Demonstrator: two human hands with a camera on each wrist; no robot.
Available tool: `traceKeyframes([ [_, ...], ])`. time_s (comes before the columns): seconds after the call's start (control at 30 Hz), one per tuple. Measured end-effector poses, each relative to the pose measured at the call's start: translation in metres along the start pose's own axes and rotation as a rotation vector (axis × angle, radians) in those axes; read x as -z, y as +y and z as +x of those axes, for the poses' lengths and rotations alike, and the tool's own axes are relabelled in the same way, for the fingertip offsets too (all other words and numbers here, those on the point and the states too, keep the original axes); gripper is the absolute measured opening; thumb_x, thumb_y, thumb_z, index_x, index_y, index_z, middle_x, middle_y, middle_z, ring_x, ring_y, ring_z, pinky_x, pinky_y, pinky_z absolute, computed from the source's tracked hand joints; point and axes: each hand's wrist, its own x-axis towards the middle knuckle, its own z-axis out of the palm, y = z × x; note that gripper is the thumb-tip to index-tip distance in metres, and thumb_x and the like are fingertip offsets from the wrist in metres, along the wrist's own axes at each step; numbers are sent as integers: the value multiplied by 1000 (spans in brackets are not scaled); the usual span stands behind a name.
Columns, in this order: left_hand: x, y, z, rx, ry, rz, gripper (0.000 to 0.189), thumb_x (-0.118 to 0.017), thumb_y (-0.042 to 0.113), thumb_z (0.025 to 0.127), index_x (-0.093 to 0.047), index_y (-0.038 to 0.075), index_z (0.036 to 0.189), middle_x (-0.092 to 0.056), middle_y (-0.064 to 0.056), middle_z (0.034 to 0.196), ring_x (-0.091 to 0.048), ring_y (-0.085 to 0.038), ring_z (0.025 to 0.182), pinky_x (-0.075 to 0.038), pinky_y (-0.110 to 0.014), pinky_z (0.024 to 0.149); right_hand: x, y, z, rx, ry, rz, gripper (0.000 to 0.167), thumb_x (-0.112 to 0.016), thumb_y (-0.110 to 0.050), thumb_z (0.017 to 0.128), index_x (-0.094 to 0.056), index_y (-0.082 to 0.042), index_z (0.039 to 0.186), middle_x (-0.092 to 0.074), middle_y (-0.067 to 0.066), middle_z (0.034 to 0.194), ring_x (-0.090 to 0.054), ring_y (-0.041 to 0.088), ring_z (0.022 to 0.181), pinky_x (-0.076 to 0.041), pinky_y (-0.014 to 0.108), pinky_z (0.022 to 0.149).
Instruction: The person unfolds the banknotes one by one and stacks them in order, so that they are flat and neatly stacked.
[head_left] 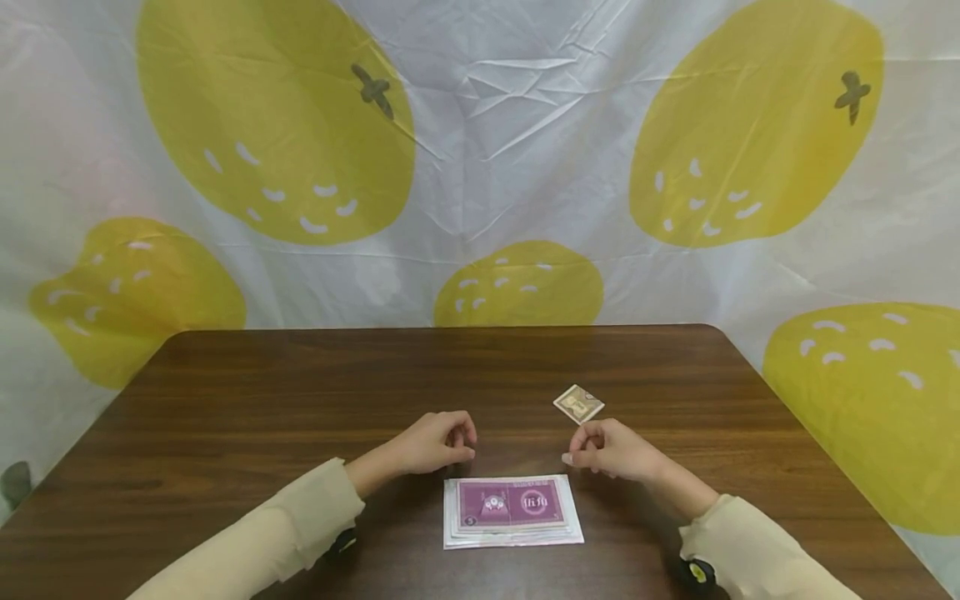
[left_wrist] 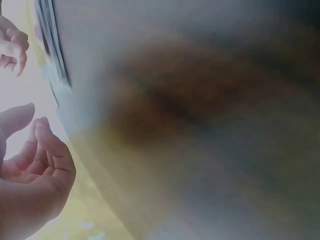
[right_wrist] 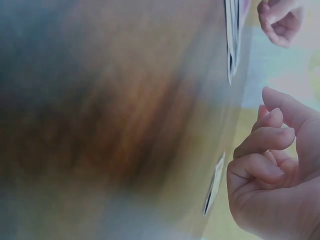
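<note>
A stack of paper banknotes (head_left: 512, 505), a purple one on top of larger white-edged sheets, lies flat near the front of the table. Beyond its far left corner my left hand (head_left: 438, 442) hovers with loosely bent fingers and holds nothing. In the left wrist view a gap shows between that hand's thumb and fingers (left_wrist: 59, 150). My right hand (head_left: 615, 450) is past the stack's far right corner, also empty, its fingers loosely curled. Just beyond the right hand lies a small folded tan note (head_left: 579, 403), turned like a diamond. Edge-on, this note (right_wrist: 215, 185) appears in the right wrist view.
The dark brown wooden table (head_left: 300, 383) reaches back to a white cloth (head_left: 510, 167) printed with yellow fruit, hanging behind it. Both forearms come in from the front in pale sleeves (head_left: 300, 525), with dark wrist devices beneath the cuffs.
</note>
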Motion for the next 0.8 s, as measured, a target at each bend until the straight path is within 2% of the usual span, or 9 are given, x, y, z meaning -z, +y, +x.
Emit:
traceKeyframes([
  [0.4,2,2,28,10,32,-4,9,-63,9,80,-58,5,86,-51,5,65,-50,-11,60,-41,-23,57,26,10,9,-36,94,47,19,-65,-14,78,-58,2,85,-46,1,57,-39,10,46,-31,21,38],
  [0.8,-2,0,51,49,36,45,8,-63,8,79,-58,4,84,-53,3,65,-49,-7,54,-41,-23,58,50,34,18,-107,185,60,22,-62,-10,80,-58,8,92,-50,2,58,-38,8,44,-33,21,41],
])
